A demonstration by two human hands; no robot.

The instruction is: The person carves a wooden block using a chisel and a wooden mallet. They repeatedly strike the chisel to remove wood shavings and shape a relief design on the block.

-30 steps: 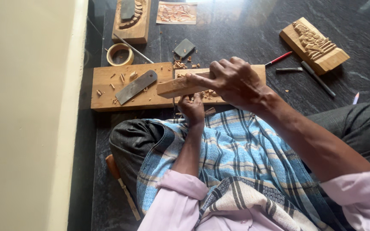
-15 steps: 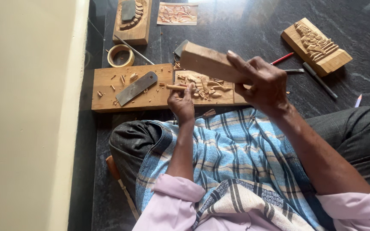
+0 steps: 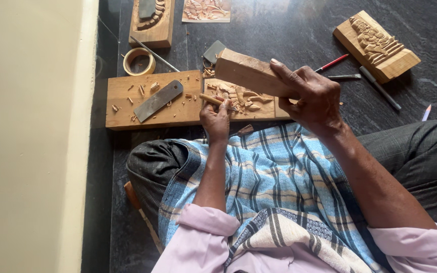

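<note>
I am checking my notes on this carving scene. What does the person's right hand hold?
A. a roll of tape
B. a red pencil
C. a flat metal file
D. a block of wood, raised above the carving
D: the right hand grips a wooden block lifted over the carved panel, while the left hand holds a chisel on it.

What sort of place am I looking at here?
Probably a woodcarver's floor workspace, in a home or small workshop. The person sits on a dark stone floor, the left hand holding a chisel on a half-carved panel, the right hand gripping a wooden block. A finished carving lies nearby.
</note>
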